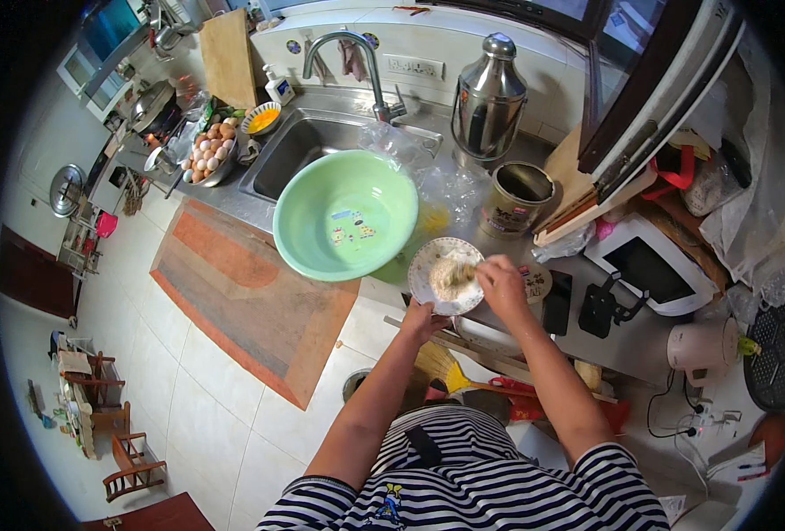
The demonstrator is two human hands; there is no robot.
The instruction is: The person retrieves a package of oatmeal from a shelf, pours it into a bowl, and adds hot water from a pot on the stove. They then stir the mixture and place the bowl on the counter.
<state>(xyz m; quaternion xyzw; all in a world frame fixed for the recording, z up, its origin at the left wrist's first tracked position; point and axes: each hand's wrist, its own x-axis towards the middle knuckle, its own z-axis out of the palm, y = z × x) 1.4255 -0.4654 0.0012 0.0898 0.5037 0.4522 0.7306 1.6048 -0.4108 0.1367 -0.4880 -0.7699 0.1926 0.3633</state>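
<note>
My left hand (424, 322) grips the near rim of a floral-edged white plate (419, 271), with a pale heap of crumbs or flakes (444, 282) on it. At the plate's right side, the fingers of my right hand (500, 282) pinch a small crumb-coated piece (462, 274). It is blurred, so its exact kind is unclear. Just left of the plate, a large light-green plastic basin (306, 229) overlaps the edge of the sink and counter. A round lid (535, 284) bearing writing lies beside my right hand.
A steel sink (269, 166) with a faucet (376, 79) lies behind the basin. Eggs (208, 154) fill a bowl at left, near a bowl of yellow liquid (261, 120). A lidded steel canister (490, 99), an open tin (508, 216) and a black phone (557, 302) stand or lie at right.
</note>
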